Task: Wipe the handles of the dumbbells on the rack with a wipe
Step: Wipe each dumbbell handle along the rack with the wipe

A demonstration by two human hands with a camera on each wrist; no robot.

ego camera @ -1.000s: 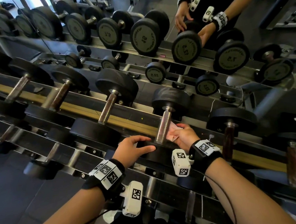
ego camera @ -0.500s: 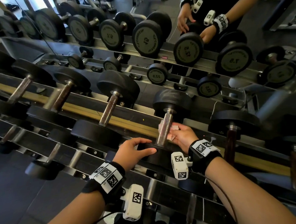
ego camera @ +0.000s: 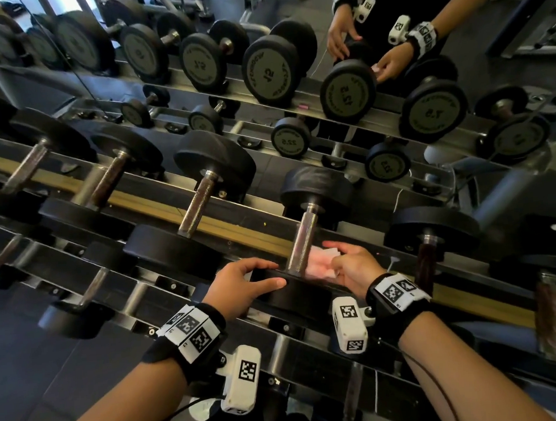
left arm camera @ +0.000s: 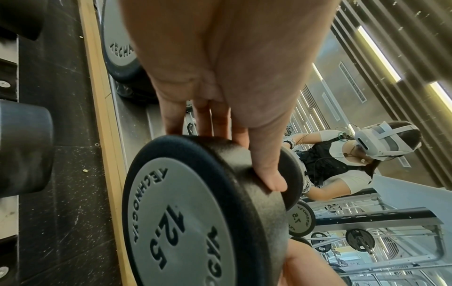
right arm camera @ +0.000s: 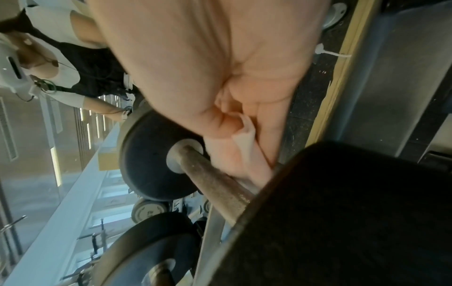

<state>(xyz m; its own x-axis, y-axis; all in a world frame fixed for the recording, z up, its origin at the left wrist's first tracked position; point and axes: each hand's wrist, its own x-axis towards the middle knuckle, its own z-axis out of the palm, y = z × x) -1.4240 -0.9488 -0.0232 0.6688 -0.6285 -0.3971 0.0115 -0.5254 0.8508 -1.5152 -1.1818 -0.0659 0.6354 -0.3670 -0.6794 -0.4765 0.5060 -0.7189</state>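
Observation:
A 12.5 dumbbell lies on the rack with its steel handle (ego camera: 302, 238) pointing away from me. My left hand (ego camera: 275, 274) grips the rim of its near black head (ego camera: 295, 298), fingers over the top and thumb along the edge. The left wrist view shows that head (left arm camera: 186, 222) under my left hand (left arm camera: 234, 158). My right hand (ego camera: 333, 255) pinches a crumpled pale pink wipe (ego camera: 319, 264) against the right side of the handle's near end. The right wrist view shows the wipe (right arm camera: 247, 154) in my right hand (right arm camera: 239, 123) beside the handle (right arm camera: 215, 180).
More dumbbells sit on the same rail, one to the left (ego camera: 198, 208) and a rusty-handled one to the right (ego camera: 426, 260). A lower rail (ego camera: 89, 287) holds smaller ones. A mirror (ego camera: 344, 92) behind the rack reflects the weights and the person's hands.
My right hand has slid the wipe back down the handle to its near end. The left hand has stayed on the near head.

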